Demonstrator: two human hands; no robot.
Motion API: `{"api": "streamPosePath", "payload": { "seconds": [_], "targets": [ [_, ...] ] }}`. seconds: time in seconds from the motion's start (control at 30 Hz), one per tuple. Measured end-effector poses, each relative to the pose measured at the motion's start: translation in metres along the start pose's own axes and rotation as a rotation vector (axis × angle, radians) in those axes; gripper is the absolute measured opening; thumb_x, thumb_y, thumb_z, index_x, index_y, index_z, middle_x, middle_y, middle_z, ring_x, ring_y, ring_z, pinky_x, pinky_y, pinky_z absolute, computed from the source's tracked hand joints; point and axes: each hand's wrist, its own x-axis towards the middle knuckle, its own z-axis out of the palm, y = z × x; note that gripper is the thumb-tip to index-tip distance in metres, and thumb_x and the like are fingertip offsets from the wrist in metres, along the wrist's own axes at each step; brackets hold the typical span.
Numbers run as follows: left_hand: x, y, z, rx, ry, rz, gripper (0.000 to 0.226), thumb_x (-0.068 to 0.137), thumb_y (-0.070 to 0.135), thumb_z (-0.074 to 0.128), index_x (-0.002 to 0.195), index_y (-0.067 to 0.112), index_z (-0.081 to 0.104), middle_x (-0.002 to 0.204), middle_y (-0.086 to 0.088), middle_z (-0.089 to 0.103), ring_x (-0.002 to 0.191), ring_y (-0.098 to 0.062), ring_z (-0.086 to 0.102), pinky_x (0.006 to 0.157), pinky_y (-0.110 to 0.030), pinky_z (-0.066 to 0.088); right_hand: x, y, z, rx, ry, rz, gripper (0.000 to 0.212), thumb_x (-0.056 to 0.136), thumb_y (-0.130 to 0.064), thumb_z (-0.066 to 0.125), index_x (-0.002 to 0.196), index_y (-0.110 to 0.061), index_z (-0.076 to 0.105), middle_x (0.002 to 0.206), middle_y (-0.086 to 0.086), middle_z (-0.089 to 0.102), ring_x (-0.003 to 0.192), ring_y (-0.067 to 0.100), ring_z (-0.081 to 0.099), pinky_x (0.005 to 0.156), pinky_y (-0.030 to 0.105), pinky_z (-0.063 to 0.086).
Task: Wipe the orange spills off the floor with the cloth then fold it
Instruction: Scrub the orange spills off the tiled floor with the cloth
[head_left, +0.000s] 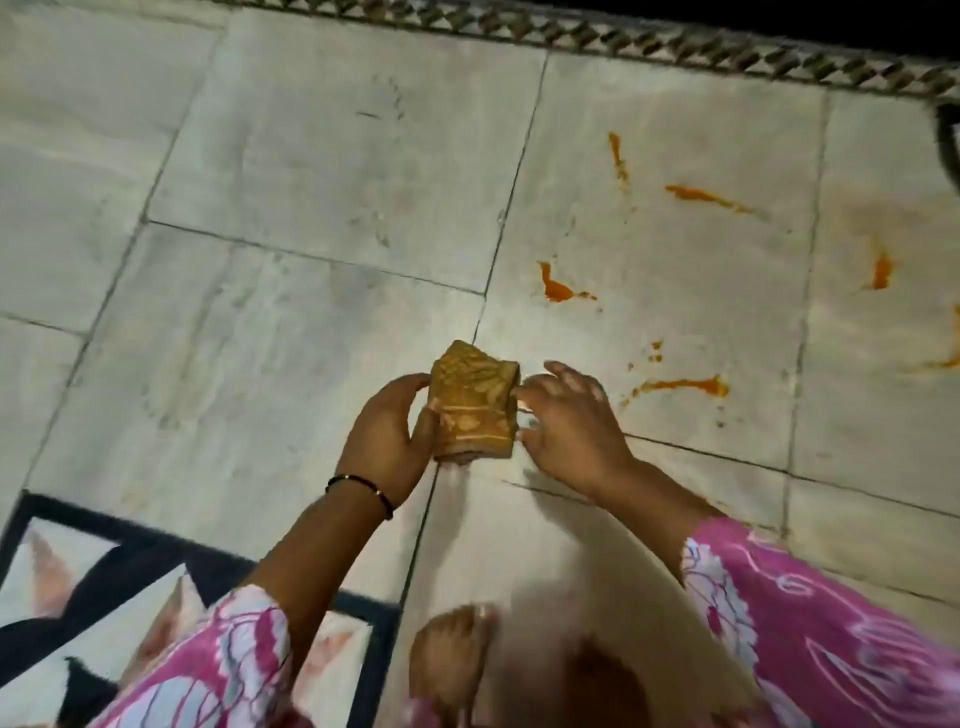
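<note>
Head view of a pale tiled floor (322, 156). A black-bordered patterned mat (78, 582) lies at 7 o'clock. At centre, the left hand (387, 431), a dark bracelet (363, 491) on its wrist, grips a folded cloth (475, 402), mustard-yellow with a pale woven pattern, held above the floor. The right hand (569, 415), fingers loosely spread, touches the cloth's right edge with its fingertips and grasps nothing. Orange spills (558, 286) streak the tiles from 1 to 3 o'clock. A bare foot (452, 660) shows at 6 o'clock.
</note>
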Motion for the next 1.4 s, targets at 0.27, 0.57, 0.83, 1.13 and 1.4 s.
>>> {"api": "streamPosePath", "payload": {
  "seconds": [0.27,0.57,0.83,1.13,1.4],
  "targets": [
    [0.098,-0.086,0.067,0.238,0.01,0.232,0.061,0.091,0.049,0.028,0.135,0.011,0.047,0.137,-0.01,0.051,0.127,-0.026,0.045,0.104,-0.031,0.031,0.111,0.042,0.111,-0.38,0.051,-0.351,0.077,0.087,-0.051,0.051,0.148,-0.016,0.021,0.158,0.011,0.012,0.145,0.028,0.002,0.115,0.046,-0.004],
    [0.124,-0.042,0.11,0.43,-0.16,0.568,0.068,0.093,0.05,0.025,0.138,0.002,0.039,0.141,-0.019,0.045,0.128,-0.034,0.045,0.106,-0.04,0.032,0.04,0.086,0.147,-0.186,0.1,-0.294,0.065,0.086,-0.043,0.058,0.143,-0.019,0.036,0.151,0.008,0.034,0.141,0.027,0.026,0.113,0.045,0.006],
    [0.082,-0.039,0.205,0.577,-0.427,1.11,0.069,0.095,0.055,0.023,0.149,0.013,0.018,0.157,-0.007,0.018,0.145,-0.021,0.011,0.115,-0.046,0.007,-0.155,0.205,0.149,-0.328,-0.108,-0.135,0.076,0.081,-0.054,0.053,0.147,-0.03,0.025,0.153,-0.005,0.03,0.141,0.014,0.02,0.113,0.036,0.009],
    [0.031,-0.017,0.279,0.625,-0.54,1.174,0.074,0.093,0.059,0.023,0.15,0.013,0.015,0.157,-0.008,0.014,0.145,-0.023,0.01,0.116,-0.047,0.005,-0.213,0.209,0.142,-0.323,-0.082,0.186,0.072,0.085,-0.059,0.04,0.147,-0.026,0.027,0.155,0.005,0.026,0.143,0.029,0.019,0.111,0.054,0.011],
    [0.055,-0.001,0.282,0.705,-0.516,1.332,0.094,0.083,0.073,0.033,0.149,0.009,0.015,0.157,-0.011,0.015,0.144,-0.025,0.015,0.115,-0.05,0.009,-0.187,0.209,0.16,-0.475,0.069,0.206,0.072,0.083,-0.064,0.034,0.143,-0.024,0.033,0.15,0.004,0.037,0.138,0.027,0.024,0.108,0.053,0.016]
  ]
}}
